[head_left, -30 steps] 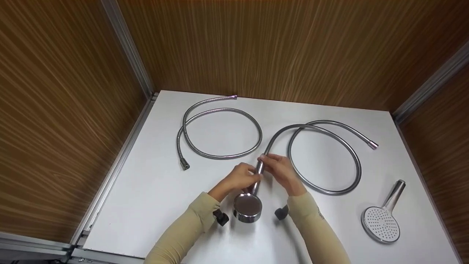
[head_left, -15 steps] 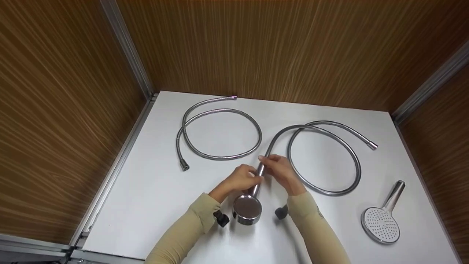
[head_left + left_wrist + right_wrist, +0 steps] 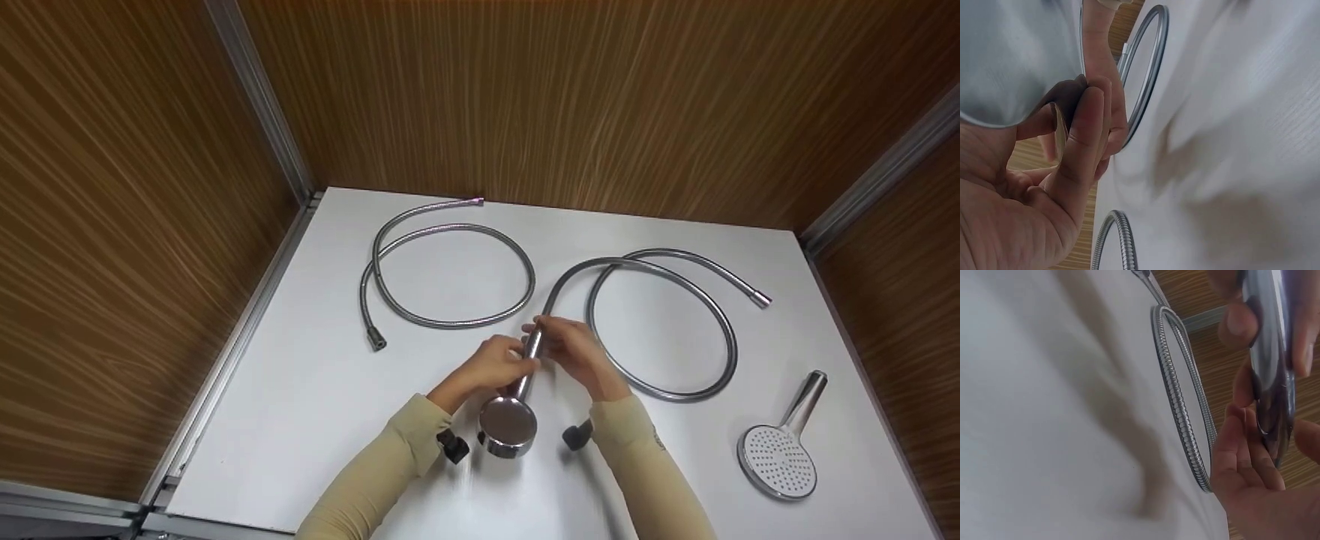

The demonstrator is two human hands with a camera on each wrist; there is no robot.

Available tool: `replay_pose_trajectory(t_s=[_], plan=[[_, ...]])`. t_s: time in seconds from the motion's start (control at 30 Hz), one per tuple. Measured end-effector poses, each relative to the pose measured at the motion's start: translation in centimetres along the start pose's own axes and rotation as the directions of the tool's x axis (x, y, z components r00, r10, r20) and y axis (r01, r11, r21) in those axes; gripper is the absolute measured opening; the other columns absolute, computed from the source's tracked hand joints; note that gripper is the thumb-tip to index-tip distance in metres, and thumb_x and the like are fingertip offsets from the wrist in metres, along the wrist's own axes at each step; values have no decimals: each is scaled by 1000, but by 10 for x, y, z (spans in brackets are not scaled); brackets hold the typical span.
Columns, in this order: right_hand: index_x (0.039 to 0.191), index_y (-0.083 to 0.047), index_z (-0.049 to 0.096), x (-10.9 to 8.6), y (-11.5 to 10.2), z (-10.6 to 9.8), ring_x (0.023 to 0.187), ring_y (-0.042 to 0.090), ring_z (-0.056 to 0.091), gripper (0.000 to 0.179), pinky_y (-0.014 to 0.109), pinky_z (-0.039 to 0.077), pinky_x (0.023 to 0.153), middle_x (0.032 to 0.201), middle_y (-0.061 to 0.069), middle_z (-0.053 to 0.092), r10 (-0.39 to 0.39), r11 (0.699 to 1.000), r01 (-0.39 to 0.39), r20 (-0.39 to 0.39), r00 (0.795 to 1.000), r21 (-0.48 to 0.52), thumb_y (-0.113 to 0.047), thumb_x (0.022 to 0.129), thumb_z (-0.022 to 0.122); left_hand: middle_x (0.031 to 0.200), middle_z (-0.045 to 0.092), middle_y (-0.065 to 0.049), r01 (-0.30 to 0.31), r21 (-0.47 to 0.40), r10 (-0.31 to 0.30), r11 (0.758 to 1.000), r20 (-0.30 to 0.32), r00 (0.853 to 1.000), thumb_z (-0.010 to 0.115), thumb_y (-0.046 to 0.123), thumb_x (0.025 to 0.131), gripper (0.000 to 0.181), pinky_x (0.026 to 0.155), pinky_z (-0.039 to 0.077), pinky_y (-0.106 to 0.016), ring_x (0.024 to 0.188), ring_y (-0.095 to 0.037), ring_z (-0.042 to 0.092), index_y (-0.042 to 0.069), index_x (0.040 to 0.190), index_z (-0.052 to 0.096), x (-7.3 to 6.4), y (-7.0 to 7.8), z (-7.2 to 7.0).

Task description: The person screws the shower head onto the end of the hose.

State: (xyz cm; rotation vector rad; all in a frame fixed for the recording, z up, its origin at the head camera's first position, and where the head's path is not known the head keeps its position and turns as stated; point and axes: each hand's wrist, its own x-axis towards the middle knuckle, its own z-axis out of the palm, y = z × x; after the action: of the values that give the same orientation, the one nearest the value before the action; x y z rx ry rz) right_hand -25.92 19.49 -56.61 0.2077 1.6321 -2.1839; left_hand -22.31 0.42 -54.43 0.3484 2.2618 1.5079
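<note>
My left hand [image 3: 491,364] grips the handle of a chrome shower head [image 3: 508,424], its round head tilted toward me at the front middle. At the far end of that handle, my right hand [image 3: 576,352] pinches the end of a smooth grey shower hose [image 3: 553,292], right where hose and handle meet. The fingers cover the joint itself. From the right wrist view, the shiny handle [image 3: 1269,343] runs down between both hands' fingers. The left wrist view has the shower head's curved chrome side [image 3: 1010,56] close up above the left palm.
A ribbed metal shower hose [image 3: 450,324] lies looped at the back left of the white table [image 3: 300,420]. Right of my right hand, the grey hose's loop lies on the table. A second shower head [image 3: 778,461] rests face up at the right. Wood-grain panels [image 3: 525,97] enclose the table.
My right fingers have shifted round the joint, the thumb no longer lying across its top. The left hand and the shower head stay almost where they were.
</note>
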Motion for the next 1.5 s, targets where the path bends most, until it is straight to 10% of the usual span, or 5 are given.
replay_pose_trajectory(t_s=[0.63, 0.93, 1.5], plan=[[96, -1, 67, 2, -1, 3, 69, 11, 63, 19, 24, 56, 69, 75, -3, 65, -12, 993, 0, -97, 995, -115, -19, 101, 72, 62, 64, 2, 41, -5, -41, 999, 33, 999, 72, 24, 96, 29, 45, 49, -21, 49, -9, 57, 0, 112, 71, 0, 3, 2], [110, -1, 70, 2, -2, -5, 88, 14, 74, 19, 28, 61, 84, 93, 3, 78, -6, 999, 6, 2, 1000, -31, -17, 107, 60, 61, 62, 3, 33, -9, -33, 999, 11, 999, 73, 24, 95, 26, 45, 48, -21, 49, -9, 57, 0, 107, 74, 1, 6, 2], [84, -9, 67, 1, 0, -1, 70, 12, 64, 22, 26, 57, 73, 72, -2, 67, -1, 997, -2, -44, 999, -80, -21, 103, 69, 65, 67, -3, 45, -7, -44, 999, 28, 999, 73, 24, 95, 30, 45, 49, -21, 49, -10, 59, 1, 114, 72, 0, 6, 1]])
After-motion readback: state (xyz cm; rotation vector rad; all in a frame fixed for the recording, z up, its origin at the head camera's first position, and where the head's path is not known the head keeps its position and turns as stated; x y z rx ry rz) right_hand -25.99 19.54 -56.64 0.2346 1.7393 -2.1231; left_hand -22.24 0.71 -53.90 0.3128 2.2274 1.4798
